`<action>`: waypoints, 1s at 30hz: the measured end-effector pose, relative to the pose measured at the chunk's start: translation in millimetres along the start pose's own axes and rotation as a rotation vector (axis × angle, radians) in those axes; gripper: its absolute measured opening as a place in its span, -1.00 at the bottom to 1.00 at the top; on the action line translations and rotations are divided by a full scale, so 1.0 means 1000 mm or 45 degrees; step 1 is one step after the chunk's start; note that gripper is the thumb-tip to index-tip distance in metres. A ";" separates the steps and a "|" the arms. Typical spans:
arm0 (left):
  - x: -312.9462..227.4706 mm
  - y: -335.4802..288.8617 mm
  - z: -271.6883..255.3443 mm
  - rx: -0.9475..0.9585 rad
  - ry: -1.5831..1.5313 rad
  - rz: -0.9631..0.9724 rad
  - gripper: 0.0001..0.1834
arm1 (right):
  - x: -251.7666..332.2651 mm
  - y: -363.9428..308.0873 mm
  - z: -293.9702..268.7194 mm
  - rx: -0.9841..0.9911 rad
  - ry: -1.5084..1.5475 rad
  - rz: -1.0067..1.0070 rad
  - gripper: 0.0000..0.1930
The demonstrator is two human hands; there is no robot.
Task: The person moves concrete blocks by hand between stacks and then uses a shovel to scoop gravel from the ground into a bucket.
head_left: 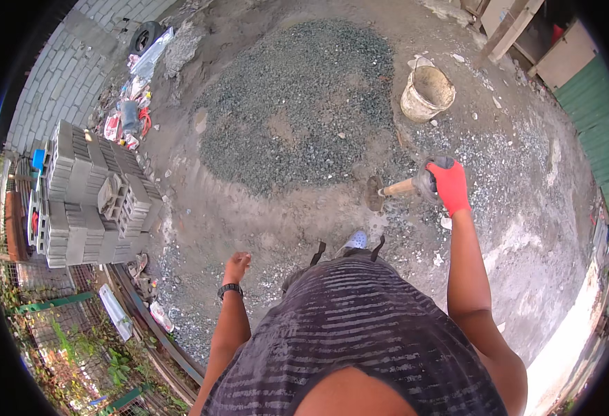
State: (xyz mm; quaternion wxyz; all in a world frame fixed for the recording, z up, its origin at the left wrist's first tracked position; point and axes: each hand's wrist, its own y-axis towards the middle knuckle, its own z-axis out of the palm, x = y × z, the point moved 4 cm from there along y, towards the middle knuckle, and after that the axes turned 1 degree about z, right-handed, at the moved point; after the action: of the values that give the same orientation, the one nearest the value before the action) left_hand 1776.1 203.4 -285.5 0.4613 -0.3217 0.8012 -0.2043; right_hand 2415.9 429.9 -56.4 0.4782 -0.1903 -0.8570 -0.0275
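My right hand (448, 184), in a red and grey glove, grips the wooden handle of a shovel (389, 189). Its blade rests on the dirt at the near edge of a wide grey gravel pile (297, 104). My left hand (236, 267) is bare, wears a dark wristwatch and hangs loosely curled beside my body, holding nothing. One grey shoe (355, 240) shows below the shovel, in front of my striped shirt.
A dirty white bucket (426, 93) stands beyond the gravel at the right. Stacked grey concrete blocks (89, 194) sit at the left, with litter and a tyre (143, 35) behind them. A green metal fence (602, 132) runs along the right; a paved path lies far left.
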 end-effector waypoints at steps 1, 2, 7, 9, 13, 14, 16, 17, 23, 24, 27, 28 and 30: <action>0.013 -0.009 0.000 -0.026 -0.076 0.028 -0.58 | -0.006 -0.002 0.003 -0.025 0.017 -0.023 -0.75; 0.029 -0.017 0.002 -0.046 -0.152 0.055 -0.59 | -0.004 -0.008 0.007 -0.022 0.006 -0.038 -0.75; 0.163 -0.096 -0.005 -0.088 -0.346 -0.157 -0.66 | -0.016 -0.038 0.021 -0.024 0.097 -0.016 -0.77; 0.212 -0.138 -0.001 -0.099 -0.367 -0.310 -0.67 | -0.020 -0.056 0.023 -0.001 0.095 0.006 -0.77; 0.311 -0.215 0.006 -0.035 -0.370 -0.686 -0.65 | -0.040 -0.095 0.028 -0.046 0.071 0.062 -0.77; 0.333 -0.230 0.008 -0.053 -0.392 -0.708 -0.65 | -0.048 -0.102 0.029 -0.011 0.064 0.051 -0.77; 0.373 -0.256 0.011 -0.013 -0.371 -0.853 -0.63 | -0.065 -0.121 0.026 -0.138 0.022 0.006 -0.76; 0.382 -0.266 0.013 0.008 -0.418 -0.844 -0.61 | -0.060 -0.137 0.028 -0.164 -0.037 -0.034 -0.77; 0.367 -0.258 0.028 -0.048 -0.388 -0.636 -0.66 | -0.049 -0.171 0.045 -0.062 -0.045 -0.072 -0.81; 0.362 -0.252 0.026 -0.081 -0.423 -0.564 -0.67 | -0.045 -0.172 0.048 -0.041 -0.056 -0.096 -0.82; 0.325 -0.226 0.027 -0.249 -0.616 -0.375 -0.67 | -0.053 -0.165 0.056 0.068 0.136 -0.028 -0.80; 0.316 -0.221 0.032 -0.252 -0.624 -0.366 -0.67 | -0.054 -0.163 0.059 0.066 0.139 -0.040 -0.80; 0.301 -0.210 0.044 -0.239 -0.665 -0.272 -0.65 | -0.045 -0.168 0.064 -0.070 -0.049 -0.322 -0.80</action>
State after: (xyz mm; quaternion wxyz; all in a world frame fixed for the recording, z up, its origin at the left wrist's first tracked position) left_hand 1772.7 -158.7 -358.7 0.5960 -0.4873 0.6323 -0.0870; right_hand 2326.6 275.3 -105.9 0.4491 -0.0941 -0.8820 -0.1076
